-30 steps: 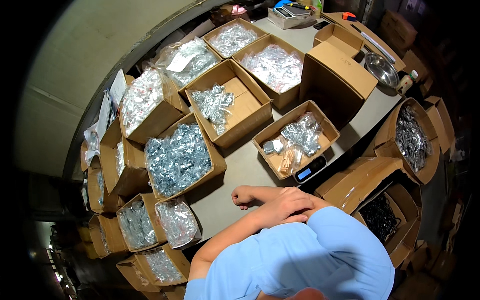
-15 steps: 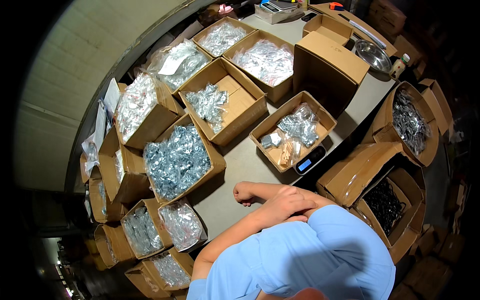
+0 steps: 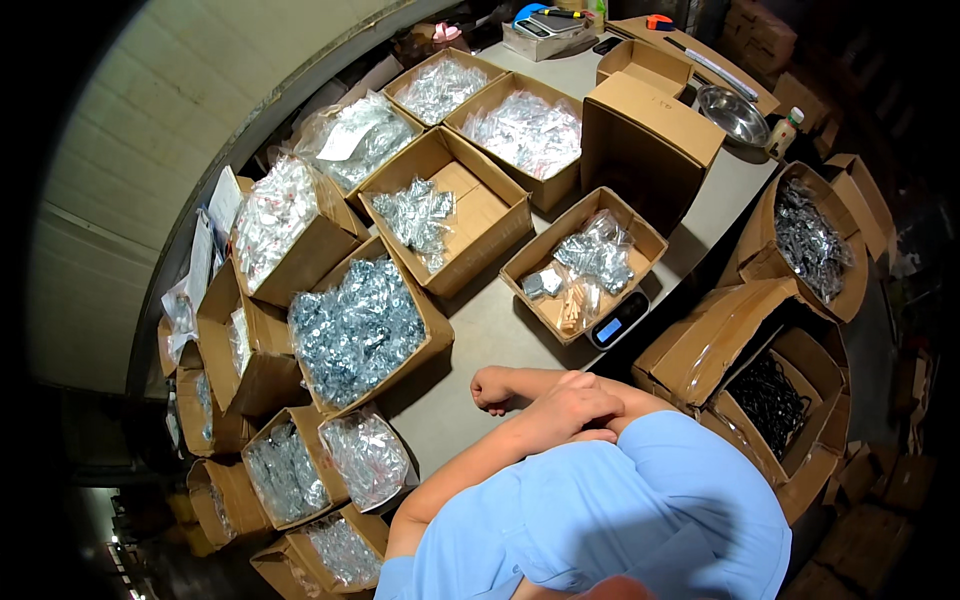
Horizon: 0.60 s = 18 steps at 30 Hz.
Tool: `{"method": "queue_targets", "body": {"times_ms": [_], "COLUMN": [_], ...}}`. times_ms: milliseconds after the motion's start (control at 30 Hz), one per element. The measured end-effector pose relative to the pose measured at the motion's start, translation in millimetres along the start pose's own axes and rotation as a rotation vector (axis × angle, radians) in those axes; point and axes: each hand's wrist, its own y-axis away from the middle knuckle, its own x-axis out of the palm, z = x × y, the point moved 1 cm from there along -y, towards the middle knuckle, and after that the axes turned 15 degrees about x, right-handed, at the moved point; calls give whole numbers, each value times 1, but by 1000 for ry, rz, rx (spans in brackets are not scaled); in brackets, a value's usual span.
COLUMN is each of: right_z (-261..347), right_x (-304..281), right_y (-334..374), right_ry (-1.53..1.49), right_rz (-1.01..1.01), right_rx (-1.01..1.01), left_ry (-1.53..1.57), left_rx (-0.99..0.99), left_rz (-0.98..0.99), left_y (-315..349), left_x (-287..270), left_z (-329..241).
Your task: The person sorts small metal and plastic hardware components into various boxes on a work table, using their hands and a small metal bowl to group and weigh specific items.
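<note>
My left hand (image 3: 572,408) lies across my bent right arm near the elbow, its fingers curled onto the skin. My right hand (image 3: 491,389) is closed in a loose fist at the table's near edge, with nothing visible in it. Just beyond the fist, a small cardboard box (image 3: 533,312) sits on a digital scale (image 3: 620,320) with a lit blue display. Inside the box are clear bags of shiny metal parts (image 3: 595,258) and a bundle of light wooden pegs (image 3: 574,304). Neither hand touches the box.
Left of my hands stands an open carton of bagged metal pieces (image 3: 357,335); farther off is a partly filled carton (image 3: 480,262). Several more cartons crowd the left and back. A tall box (image 3: 650,130), steel bowl (image 3: 735,115) and bottle (image 3: 785,133) stand behind. Cartons at right hold black parts (image 3: 768,405).
The view has shifted slightly. My left hand remains on my right arm and my right fist keeps nearly the same place. The box on the scale looks unchanged.
</note>
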Motion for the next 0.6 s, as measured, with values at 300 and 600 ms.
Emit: {"method": "queue_targets", "body": {"times_ms": [300, 600], "right_z": [-19, -82], "right_x": [-2, -87], "right_y": [60, 246], "right_ry": [449, -131], "right_rz": [57, -402], "right_rx": [-203, -325], "left_ry": [24, 707], "left_rx": [-386, -868], "left_rz": [-509, -1022], "left_y": [55, 76], "left_x": [-8, 9], "left_z": [41, 136]}}
